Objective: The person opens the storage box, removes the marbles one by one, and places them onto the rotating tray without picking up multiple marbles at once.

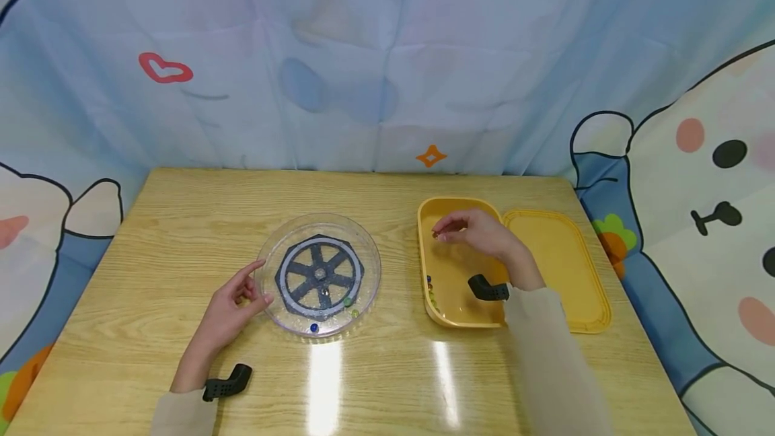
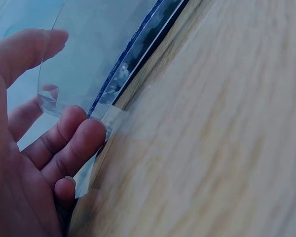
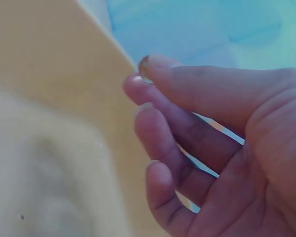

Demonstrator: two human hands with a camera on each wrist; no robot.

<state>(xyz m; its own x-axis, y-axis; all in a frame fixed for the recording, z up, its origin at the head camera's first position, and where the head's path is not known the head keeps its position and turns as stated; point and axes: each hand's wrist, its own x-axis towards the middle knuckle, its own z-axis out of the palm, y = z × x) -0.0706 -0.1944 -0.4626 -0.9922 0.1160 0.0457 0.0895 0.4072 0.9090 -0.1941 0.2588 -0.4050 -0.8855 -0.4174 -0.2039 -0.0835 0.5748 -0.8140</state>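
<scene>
My left hand grips the near left side of a clear round dish, thumb and fingers at its rim. Within the dish's outline shows a dark hexagonal piece with spokes and a pale ring. A blue marble and a green marble lie in the dish, near a smaller yellow-green one. Over a yellow plastic box, my right hand pinches a small glass marble between thumb and index finger; the other fingers bend loosely below.
Several marbles line the left inner edge of the box. A yellow lid lies flat against its right side. A patterned cloth hangs behind the wooden table. Each wrist bears a black mount.
</scene>
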